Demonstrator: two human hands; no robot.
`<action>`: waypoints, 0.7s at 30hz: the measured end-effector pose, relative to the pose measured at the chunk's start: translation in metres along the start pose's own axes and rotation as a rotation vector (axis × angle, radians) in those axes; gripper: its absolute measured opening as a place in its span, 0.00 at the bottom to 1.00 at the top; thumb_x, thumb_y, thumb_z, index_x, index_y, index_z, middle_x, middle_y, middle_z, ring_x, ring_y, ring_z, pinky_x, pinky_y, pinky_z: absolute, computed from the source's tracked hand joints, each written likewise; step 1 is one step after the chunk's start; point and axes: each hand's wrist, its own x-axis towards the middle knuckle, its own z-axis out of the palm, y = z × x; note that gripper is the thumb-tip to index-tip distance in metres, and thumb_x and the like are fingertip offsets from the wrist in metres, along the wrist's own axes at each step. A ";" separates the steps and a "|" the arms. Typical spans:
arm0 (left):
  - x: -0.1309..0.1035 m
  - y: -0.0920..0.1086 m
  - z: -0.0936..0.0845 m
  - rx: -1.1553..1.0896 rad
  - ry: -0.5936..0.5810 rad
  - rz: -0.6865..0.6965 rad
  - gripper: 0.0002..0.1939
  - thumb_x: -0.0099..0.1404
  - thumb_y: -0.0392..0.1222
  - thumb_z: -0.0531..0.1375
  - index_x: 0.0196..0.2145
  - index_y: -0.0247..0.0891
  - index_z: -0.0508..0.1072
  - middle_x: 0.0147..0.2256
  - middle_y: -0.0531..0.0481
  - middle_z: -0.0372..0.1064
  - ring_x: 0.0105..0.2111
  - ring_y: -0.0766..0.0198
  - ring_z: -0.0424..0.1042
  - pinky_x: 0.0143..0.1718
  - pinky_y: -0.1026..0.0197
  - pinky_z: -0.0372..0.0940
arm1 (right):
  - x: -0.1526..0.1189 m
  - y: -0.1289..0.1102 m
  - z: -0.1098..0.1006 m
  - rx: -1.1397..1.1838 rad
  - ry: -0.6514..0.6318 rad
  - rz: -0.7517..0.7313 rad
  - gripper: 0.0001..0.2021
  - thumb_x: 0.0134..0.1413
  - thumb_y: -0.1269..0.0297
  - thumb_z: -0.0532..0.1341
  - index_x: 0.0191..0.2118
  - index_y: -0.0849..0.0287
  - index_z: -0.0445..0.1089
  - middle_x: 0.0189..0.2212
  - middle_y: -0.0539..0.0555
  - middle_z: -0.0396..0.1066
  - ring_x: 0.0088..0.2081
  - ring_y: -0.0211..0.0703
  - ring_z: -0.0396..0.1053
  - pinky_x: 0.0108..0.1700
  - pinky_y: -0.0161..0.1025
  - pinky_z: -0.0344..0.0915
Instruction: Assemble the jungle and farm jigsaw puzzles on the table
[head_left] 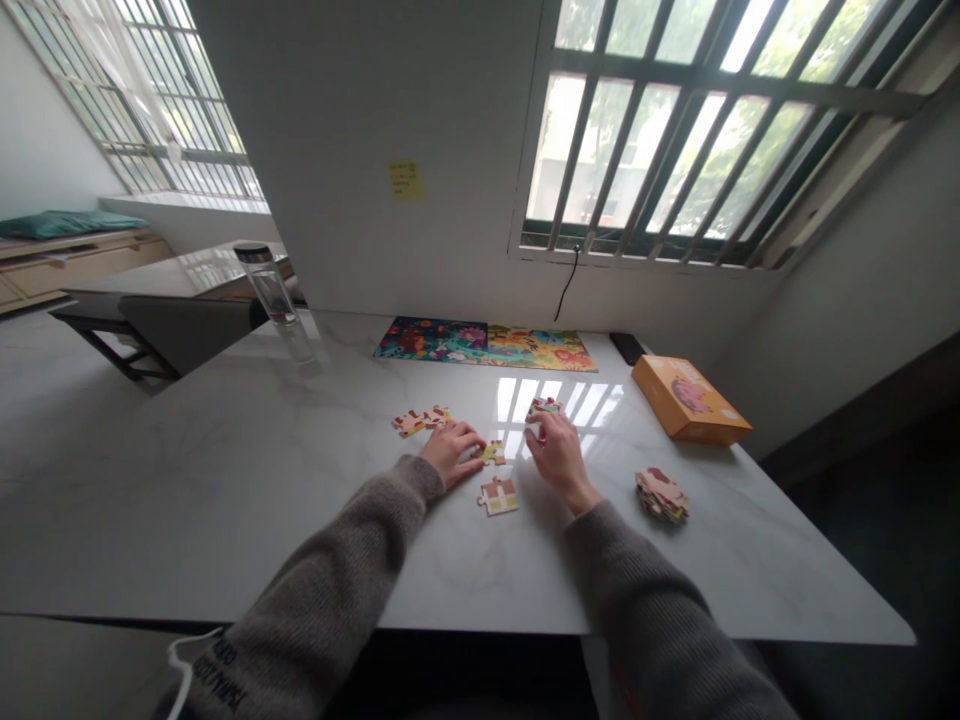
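Observation:
My left hand rests on the white table with its fingertips at a small yellow-green puzzle piece. Just beyond that hand are joined pink and cream puzzle pieces. A brown and cream piece lies nearer to me, between my hands. My right hand has its fingers curled at a green and red puzzle piece, partly hidden by the fingers. To the right of my right hand sits a stack of puzzle pieces.
Two colourful picture sheets lie side by side at the table's back edge. An orange box and a black phone are at the back right. A glass bottle stands at the back left of the table.

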 end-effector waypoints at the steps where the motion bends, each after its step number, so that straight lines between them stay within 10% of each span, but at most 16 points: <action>1: 0.000 0.000 0.000 -0.008 -0.002 -0.003 0.14 0.63 0.46 0.66 0.46 0.44 0.76 0.48 0.47 0.72 0.49 0.51 0.66 0.53 0.47 0.58 | 0.002 0.010 -0.004 -0.021 0.023 0.012 0.10 0.61 0.63 0.58 0.46 0.58 0.70 0.37 0.56 0.70 0.41 0.51 0.66 0.48 0.45 0.60; 12: -0.003 -0.002 -0.004 -0.055 -0.007 0.033 0.13 0.63 0.44 0.64 0.46 0.42 0.75 0.47 0.48 0.73 0.48 0.52 0.66 0.54 0.49 0.59 | -0.001 0.050 -0.001 -0.085 -0.048 0.071 0.18 0.52 0.61 0.65 0.49 0.60 0.67 0.43 0.62 0.64 0.46 0.58 0.62 0.50 0.51 0.63; 21: -0.002 -0.006 -0.004 -0.050 -0.020 0.064 0.11 0.63 0.44 0.65 0.44 0.42 0.76 0.47 0.47 0.73 0.47 0.53 0.67 0.53 0.49 0.61 | 0.001 0.032 -0.004 0.609 -0.093 0.203 0.10 0.59 0.60 0.56 0.45 0.55 0.64 0.29 0.49 0.67 0.29 0.42 0.67 0.36 0.40 0.65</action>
